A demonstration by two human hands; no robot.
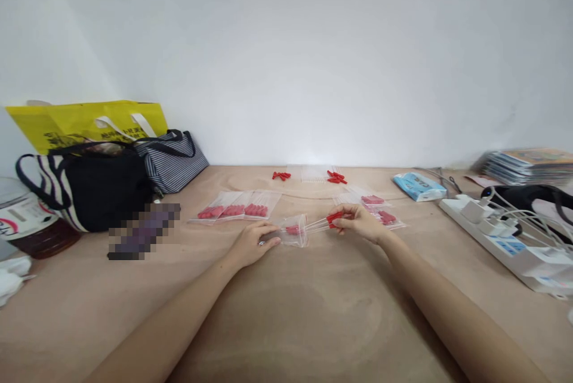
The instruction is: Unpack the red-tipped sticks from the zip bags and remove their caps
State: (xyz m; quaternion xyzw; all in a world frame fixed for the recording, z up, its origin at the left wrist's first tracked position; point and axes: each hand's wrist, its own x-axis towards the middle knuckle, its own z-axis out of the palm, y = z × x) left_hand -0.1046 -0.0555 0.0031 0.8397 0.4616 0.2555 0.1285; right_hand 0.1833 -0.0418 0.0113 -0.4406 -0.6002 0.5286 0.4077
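Observation:
In the middle of the table my left hand (254, 244) pinches the left end of a small clear plastic bag (301, 238). A red piece shows through the bag's wall. My right hand (358, 223) is closed on several thin pale sticks with red ends (332, 219). Their thin ends point left and reach the bag's mouth; whether they are inside it I cannot tell. Left of the hands lie flat clear bags (237, 199) with red pieces in them. More filled bags (385, 216) lie beside and partly behind my right hand.
Two small groups of loose red pieces (282, 176) lie by the wall, with clear bags (308, 173) between them. At left stand bags (107, 186), a bottle (45, 240) and a blurred dark object (143, 232). At right are a blue packet (418, 186), a power strip (501, 246) and stacked booklets (528, 165).

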